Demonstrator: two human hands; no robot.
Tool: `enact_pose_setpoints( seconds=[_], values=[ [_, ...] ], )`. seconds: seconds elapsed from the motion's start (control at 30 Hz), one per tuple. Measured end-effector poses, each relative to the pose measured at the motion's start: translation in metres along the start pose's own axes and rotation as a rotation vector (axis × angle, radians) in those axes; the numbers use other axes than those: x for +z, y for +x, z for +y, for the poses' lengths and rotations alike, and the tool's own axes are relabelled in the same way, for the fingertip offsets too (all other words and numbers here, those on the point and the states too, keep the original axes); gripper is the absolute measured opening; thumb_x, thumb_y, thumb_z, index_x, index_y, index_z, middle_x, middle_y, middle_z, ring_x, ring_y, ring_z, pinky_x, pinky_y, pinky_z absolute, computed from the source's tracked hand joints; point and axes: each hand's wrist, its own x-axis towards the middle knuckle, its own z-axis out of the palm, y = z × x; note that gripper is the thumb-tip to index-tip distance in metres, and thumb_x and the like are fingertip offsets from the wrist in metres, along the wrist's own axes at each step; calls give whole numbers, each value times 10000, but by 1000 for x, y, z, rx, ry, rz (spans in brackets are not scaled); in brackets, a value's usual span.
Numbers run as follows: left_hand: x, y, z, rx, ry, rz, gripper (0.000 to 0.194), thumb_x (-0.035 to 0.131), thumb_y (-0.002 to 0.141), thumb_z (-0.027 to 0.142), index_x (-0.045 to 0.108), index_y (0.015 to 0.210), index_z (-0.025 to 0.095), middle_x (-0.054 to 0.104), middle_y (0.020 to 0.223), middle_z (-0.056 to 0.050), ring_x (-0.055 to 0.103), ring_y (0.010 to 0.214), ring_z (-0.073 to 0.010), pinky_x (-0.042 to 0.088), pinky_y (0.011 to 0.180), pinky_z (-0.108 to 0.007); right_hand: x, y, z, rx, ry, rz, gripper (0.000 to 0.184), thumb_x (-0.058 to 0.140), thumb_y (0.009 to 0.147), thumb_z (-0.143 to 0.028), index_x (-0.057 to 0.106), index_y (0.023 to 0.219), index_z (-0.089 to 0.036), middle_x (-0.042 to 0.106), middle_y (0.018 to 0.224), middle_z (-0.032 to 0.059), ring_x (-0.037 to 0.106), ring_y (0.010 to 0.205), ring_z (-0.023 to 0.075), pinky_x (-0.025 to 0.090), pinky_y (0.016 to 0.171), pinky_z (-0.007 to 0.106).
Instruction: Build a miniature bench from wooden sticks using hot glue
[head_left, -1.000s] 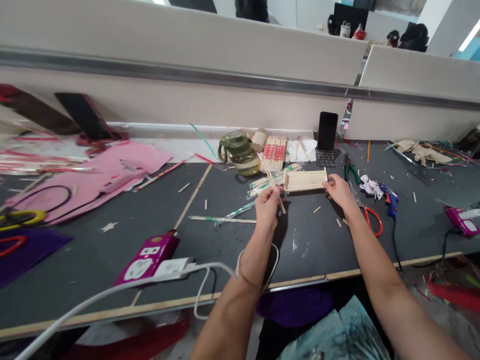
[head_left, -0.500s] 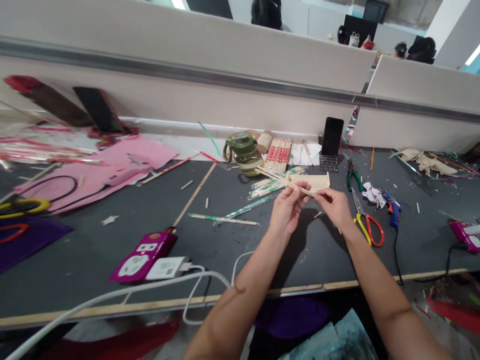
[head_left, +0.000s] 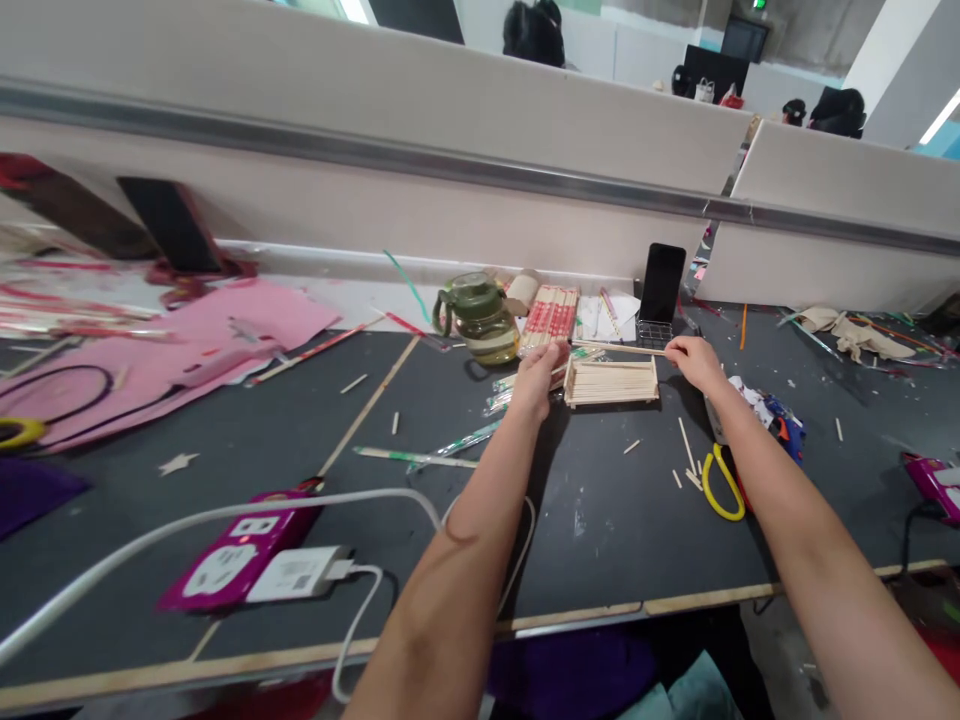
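A small raft of glued wooden sticks (head_left: 611, 382) lies on the dark table. My left hand (head_left: 541, 375) and my right hand (head_left: 694, 360) each pinch one end of a thin wooden stick (head_left: 619, 348), which they hold level along the raft's far edge. Both hands are closed on it. Just left of the raft lie wrapped chopsticks in clear and green sleeves (head_left: 517, 388).
A green glass teapot (head_left: 480, 316), a red-printed chopstick pack (head_left: 550, 313) and a phone on a wire stand (head_left: 660, 290) stand behind the raft. Yellow-handled scissors (head_left: 721, 478), a blue glue gun (head_left: 784, 430) and a magenta power strip (head_left: 232, 560) with white cables lie nearby.
Both hands moved away from me, carrying the stick from above the near side of the raft to its far edge. The right hand now grips the stick's right end.
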Motion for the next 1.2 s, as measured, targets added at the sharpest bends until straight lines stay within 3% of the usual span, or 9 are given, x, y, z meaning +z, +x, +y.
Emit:
enact_pose_setpoints(
  seconds=[0.2, 0.37, 0.53, 0.87, 1.2],
  values=[
    [-4, 10, -7, -1, 18, 0, 471, 873, 519, 482, 730, 830, 160, 733, 796, -46, 648, 663, -143, 504, 625, -252, 9, 11, 0, -46, -56, -61, 151, 625, 858, -190, 771, 826, -210, 753, 820, 34, 624, 753, 180, 410, 701, 263],
    [-8, 11, -15, 14, 37, 4, 458, 878, 508, 476, 739, 791, 144, 695, 673, -25, 609, 586, -134, 490, 594, -255, 10, 14, 4, -75, -69, -119, 153, 642, 864, -180, 777, 799, -211, 746, 778, 23, 619, 719, 168, 413, 704, 258],
    [-11, 13, -23, 53, 75, 28, 448, 869, 510, 450, 773, 815, 135, 708, 669, -28, 605, 593, -150, 493, 613, -276, 14, 17, 7, -67, -60, -151, 165, 635, 869, -173, 784, 807, -208, 745, 752, 19, 630, 711, 165, 425, 699, 256],
    [-16, 17, -32, 171, 240, 84, 236, 766, 600, 332, 788, 759, 160, 733, 683, -28, 613, 633, -171, 470, 634, -270, 20, 16, 9, -51, -36, -184, 155, 645, 861, -153, 786, 817, -200, 773, 810, 33, 661, 755, 176, 435, 706, 257],
    [-18, 23, -36, 232, 373, 116, 211, 704, 669, 322, 788, 782, 166, 741, 714, -29, 640, 672, -190, 480, 647, -269, 21, 19, 9, -52, -31, -167, 151, 659, 865, -163, 794, 821, -214, 784, 828, 27, 687, 802, 189, 456, 741, 269]
  ],
)
